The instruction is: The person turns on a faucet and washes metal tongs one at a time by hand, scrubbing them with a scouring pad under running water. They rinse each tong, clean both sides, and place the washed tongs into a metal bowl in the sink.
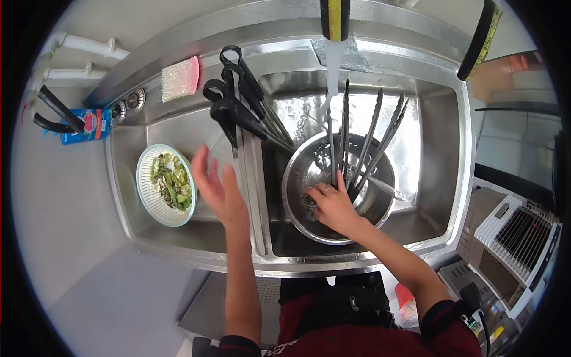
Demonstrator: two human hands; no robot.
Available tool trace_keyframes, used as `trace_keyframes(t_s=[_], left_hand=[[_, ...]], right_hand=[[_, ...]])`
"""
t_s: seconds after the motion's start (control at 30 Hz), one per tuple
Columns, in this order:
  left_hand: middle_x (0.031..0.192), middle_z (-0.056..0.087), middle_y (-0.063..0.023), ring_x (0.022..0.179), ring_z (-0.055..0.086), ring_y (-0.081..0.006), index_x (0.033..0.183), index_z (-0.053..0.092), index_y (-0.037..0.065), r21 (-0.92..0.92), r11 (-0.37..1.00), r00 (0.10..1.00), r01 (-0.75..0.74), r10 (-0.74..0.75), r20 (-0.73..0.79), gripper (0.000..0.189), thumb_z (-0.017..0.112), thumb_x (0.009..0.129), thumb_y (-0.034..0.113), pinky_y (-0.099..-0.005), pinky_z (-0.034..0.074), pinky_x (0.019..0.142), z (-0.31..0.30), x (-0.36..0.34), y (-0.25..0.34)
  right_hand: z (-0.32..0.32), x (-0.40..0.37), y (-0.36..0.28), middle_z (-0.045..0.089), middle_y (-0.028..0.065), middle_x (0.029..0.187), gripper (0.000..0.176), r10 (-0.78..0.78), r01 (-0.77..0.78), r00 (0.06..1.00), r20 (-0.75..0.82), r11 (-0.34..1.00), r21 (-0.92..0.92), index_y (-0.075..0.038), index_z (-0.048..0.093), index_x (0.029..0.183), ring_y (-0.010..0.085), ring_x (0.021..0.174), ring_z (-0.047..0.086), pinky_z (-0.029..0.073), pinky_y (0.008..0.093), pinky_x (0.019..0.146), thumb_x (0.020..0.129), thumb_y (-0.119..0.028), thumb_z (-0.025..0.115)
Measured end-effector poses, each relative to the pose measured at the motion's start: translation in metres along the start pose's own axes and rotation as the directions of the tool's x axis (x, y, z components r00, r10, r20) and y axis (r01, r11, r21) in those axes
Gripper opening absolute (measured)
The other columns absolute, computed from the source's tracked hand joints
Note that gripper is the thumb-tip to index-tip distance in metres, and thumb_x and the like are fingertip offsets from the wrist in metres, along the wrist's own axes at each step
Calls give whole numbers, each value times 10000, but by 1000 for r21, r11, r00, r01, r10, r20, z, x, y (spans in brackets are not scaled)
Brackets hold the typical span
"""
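My left hand point(223, 199) is raised over the sink divider, fingers apart and holding nothing, just below the black handles of several tongs point(235, 116) that lean across the divider. My right hand point(336, 208) reaches into a round steel bowl point(287, 196) in the right basin. Its fingers curl over a steel wool scrubber point(310, 207) at the bowl's left side. Several dark metal tong arms point(370, 140) stand in the bowl beside that hand, tips pointing up. A stream of water point(333, 71) falls from the faucet point(335, 21) near them.
A pale colander point(146, 196) with green vegetable scraps sits in the left basin point(137, 235). On the back ledge are a pink-edged sponge point(180, 80), two drain strainers point(137, 100) and a grey cloth point(351, 56). A blue bottle point(89, 127) hangs at left. A white rack point(517, 238) stands right.
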State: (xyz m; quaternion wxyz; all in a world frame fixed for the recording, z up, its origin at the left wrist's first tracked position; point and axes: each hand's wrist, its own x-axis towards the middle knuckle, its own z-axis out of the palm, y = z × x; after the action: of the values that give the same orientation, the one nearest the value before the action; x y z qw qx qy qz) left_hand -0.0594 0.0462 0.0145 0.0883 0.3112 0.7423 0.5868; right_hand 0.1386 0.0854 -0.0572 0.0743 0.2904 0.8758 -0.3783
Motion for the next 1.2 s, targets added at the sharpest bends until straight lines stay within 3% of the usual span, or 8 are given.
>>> trace_keyframes(t_s=[0.07, 0.13, 0.27, 0.3, 0.67, 0.87, 1.07, 1.2], left_hand=[[1204, 331, -94, 1120, 333, -209, 1186, 328, 26, -127, 981, 979, 143, -122, 165, 476, 540, 763, 80, -357, 286, 923, -6, -29, 0], [1192, 351, -103, 1110, 342, -205, 1188, 327, 24, -38, 936, 886, 350, -317, 337, 486, 552, 765, 103, -353, 311, 902, 3, -52, 11], [1102, 430, -99, 986, 447, -158, 1186, 324, 1, -119, 665, 532, 737, -462, 710, 523, 590, 754, 128, -274, 375, 824, 37, -89, 6], [1074, 455, -83, 917, 482, -124, 1187, 321, -12, -131, 332, 312, 934, -581, 752, 529, 593, 749, 107, -228, 399, 775, 43, -96, 7], [1072, 489, -98, 954, 482, -120, 1180, 372, -35, -213, 499, 483, 840, -508, 714, 492, 573, 735, 14, -235, 402, 812, 55, -105, 26], [1090, 491, -77, 970, 481, -125, 1182, 381, -28, -336, 83, 336, 938, -459, 823, 463, 544, 751, 12, -249, 380, 848, 54, -108, 14], [1078, 516, -120, 963, 509, -178, 1116, 462, 2, 26, 805, 503, 593, -396, 768, 333, 502, 810, 126, -271, 387, 826, 64, -114, 7], [907, 566, -177, 832, 557, -274, 990, 519, -21, 338, 940, 872, 44, -201, 446, 290, 524, 793, 192, -302, 419, 764, 73, -131, -56]], right_hand=[[-24, -12, -6, 491, 82, 1037, 588, 4, 5, 998, -63, 989, 149, -85, 408, 1157, 198, 1019, 460, 208, 461, 969, 616, -32, 632], [-40, -22, -8, 478, 73, 1085, 587, 210, -22, 969, -127, 589, 808, -64, 398, 1163, 173, 1050, 431, 292, 352, 937, 631, 14, 634], [-59, -31, -7, 418, 108, 1161, 559, 313, 51, 941, -130, 249, 967, -40, 384, 1170, 173, 1065, 408, 313, 280, 910, 669, 12, 627], [-57, -31, -3, 463, 104, 1101, 496, 342, 83, 927, -157, 219, 972, -26, 402, 1153, 159, 1023, 436, 339, 270, 880, 702, 1, 607], [-64, -43, 6, 561, 107, 911, 302, 541, -43, 806, 238, -349, 936, 40, 464, 1023, 169, 773, 577, 493, 283, 646, 750, -44, 562], [-52, -53, 15, 554, 111, 946, 286, 457, -14, 833, 311, -545, 838, 16, 460, 1041, 197, 821, 571, 487, 318, 701, 772, -57, 524], [-61, -74, 25, 552, 104, 961, 316, 506, -32, 821, 265, -423, 906, -12, 452, 1065, 202, 885, 548, 471, 340, 737, 764, -67, 531], [-75, -95, 44, 555, 113, 961, 303, 592, 28, 760, 270, -444, 896, -12, 479, 1025, 248, 900, 542, 466, 441, 744, 751, -131, 531]])
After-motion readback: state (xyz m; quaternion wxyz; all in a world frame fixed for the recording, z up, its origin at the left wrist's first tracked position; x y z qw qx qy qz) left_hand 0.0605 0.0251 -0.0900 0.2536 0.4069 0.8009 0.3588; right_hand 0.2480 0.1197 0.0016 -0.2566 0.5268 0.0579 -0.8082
